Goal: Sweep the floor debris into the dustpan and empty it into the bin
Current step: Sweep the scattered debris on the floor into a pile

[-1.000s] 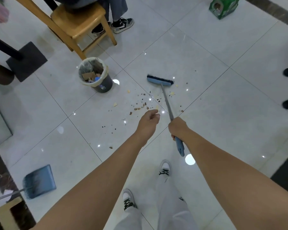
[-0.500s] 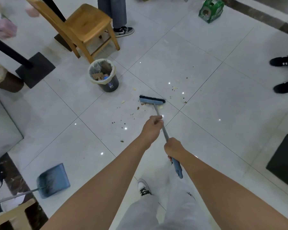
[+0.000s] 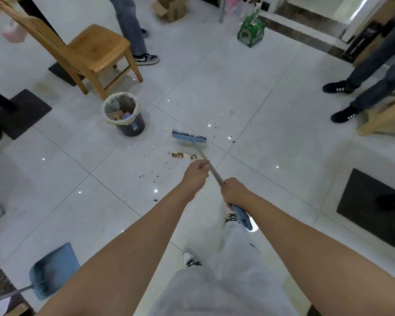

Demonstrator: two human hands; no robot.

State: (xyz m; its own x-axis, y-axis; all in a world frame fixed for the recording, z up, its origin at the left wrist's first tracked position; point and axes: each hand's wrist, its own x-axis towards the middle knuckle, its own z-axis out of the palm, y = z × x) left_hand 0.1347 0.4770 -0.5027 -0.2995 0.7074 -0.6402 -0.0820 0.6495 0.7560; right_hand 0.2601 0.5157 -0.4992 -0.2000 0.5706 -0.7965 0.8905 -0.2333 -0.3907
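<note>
Both hands clenched on the broom [image 3: 193, 143] handle, left hand [image 3: 195, 173] ahead of right hand [image 3: 234, 192], head now lifted beyond a freshly gathered debris [image 3: 185, 155] line, reaching for stragglers; dustpan [image 3: 53, 270] well apart at lower left, bin [image 3: 123, 115] near.

Our left hand [image 3: 195, 172] and right hand [image 3: 234, 192] cover stretches of the broom [image 3: 189, 137] shaft, and the fingers curled beneath are hidden from us. The dustpan [image 3: 53, 270] at lower left is blurred, its handle cut off by the frame's edge. Debris [image 3: 184, 155] specks are too small for us to identify. Bystanders' legs [image 3: 130, 23] run off the top edge. The bin [image 3: 132, 126] contents are indistinct.
</note>
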